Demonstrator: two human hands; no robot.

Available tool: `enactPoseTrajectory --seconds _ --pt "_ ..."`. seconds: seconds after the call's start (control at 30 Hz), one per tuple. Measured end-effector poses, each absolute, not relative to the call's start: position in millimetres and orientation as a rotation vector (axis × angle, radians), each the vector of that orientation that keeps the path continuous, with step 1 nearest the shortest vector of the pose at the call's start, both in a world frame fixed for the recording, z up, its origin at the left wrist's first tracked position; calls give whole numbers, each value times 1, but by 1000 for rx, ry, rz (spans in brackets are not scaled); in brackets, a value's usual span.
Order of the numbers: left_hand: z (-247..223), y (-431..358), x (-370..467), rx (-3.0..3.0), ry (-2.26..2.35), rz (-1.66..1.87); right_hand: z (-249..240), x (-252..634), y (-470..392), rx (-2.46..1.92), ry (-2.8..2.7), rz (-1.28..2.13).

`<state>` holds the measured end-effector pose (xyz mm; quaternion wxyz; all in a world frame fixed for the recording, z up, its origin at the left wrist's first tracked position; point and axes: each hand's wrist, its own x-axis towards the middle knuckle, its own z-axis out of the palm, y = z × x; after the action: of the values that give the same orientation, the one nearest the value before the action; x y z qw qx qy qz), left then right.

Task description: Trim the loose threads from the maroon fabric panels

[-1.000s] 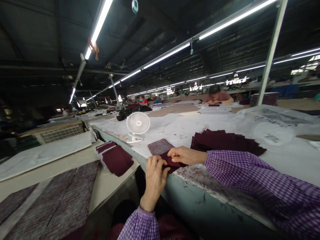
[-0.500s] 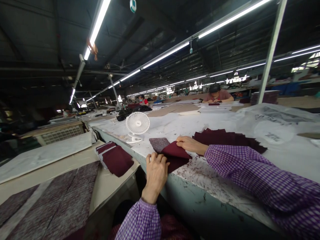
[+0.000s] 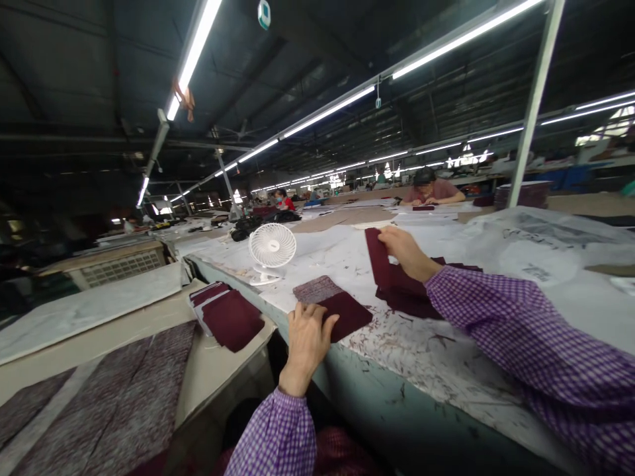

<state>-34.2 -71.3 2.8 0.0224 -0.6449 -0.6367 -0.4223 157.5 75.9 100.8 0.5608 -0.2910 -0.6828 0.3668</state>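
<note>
My left hand point(image 3: 308, 340) lies with its fingers spread on the near-left edge of a maroon cloth piece point(image 3: 350, 316) at the table's front edge. A speckled grey-maroon piece point(image 3: 317, 289) shows beyond that cloth. Pinched in my right hand point(image 3: 404, 250) is a maroon panel point(image 3: 378, 259), raised upright above the fanned maroon pile point(image 3: 409, 295). My right hand and sleeve hide part of that pile.
A small white fan point(image 3: 272, 246) stands on the white-covered table point(image 3: 327, 254). To the left, a maroon stack point(image 3: 232, 318) and speckled panels point(image 3: 133, 390) lie on a lower surface. Clear plastic point(image 3: 540, 241) is at right; a person point(image 3: 434, 190) sits across.
My right hand has moved right and up with a maroon panel, away from the cloth under my left hand. That cloth now lies flat. My left hand has barely moved.
</note>
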Motion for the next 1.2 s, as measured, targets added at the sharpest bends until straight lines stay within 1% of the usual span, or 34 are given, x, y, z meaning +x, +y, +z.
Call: enactPoseTrajectory --seconds 0.1,0.13,0.17,0.2,0.27,0.4,0.43,0.53,0.6,0.63,0.73,0.83,0.93,1.03,1.1,1.2 --pt "5 -79 -29 -1969 -2050 -2334 94 136 28 -463 -2307 606" --pt "5 -83 -28 -1928 -2049 -2667 91 130 15 -333 -2543 598" --pt "3 -86 -28 -1863 -2030 -2933 90 126 6 -195 -2756 661" --pt "1 -89 -28 -1783 -2010 -3114 88 124 -1 -83 -2906 757" --pt "-5 -94 -30 -1587 -2014 -3265 86 124 -1 -56 -2953 925" --pt "-15 -101 -33 -1465 -1970 -3333 81 134 22 -495 -2593 873" --pt "-15 -102 -32 -1472 -1933 -3347 78 138 27 -581 -2567 940" --pt "-14 -105 -26 -1518 -1853 -3365 65 144 36 -675 -2514 1361" --pt "-14 -105 -24 -1592 -1871 -3346 56 146 39 -625 -2450 1558" --pt "-13 -104 -24 -1628 -1905 -3325 52 147 40 -602 -2435 1590" --pt "-7 -98 -31 -1688 -2002 -3165 47 147 46 -600 -2472 1530" --pt "4 -83 -41 -1871 -2094 -2747 49 149 52 -591 -2536 1408" --pt "15 -62 -39 -2185 -2210 -2115 51 152 55 -559 -2600 1280" --pt "19 -44 -27 -2254 -2252 -1529 50 153 57 -536 -2623 1231" --pt "19 -36 -19 -2203 -2270 -1319 49 154 58 -525 -2629 1201" --pt "19 -31 -14 -2199 -2271 -1242 49 156 59 -508 -2633 1202"
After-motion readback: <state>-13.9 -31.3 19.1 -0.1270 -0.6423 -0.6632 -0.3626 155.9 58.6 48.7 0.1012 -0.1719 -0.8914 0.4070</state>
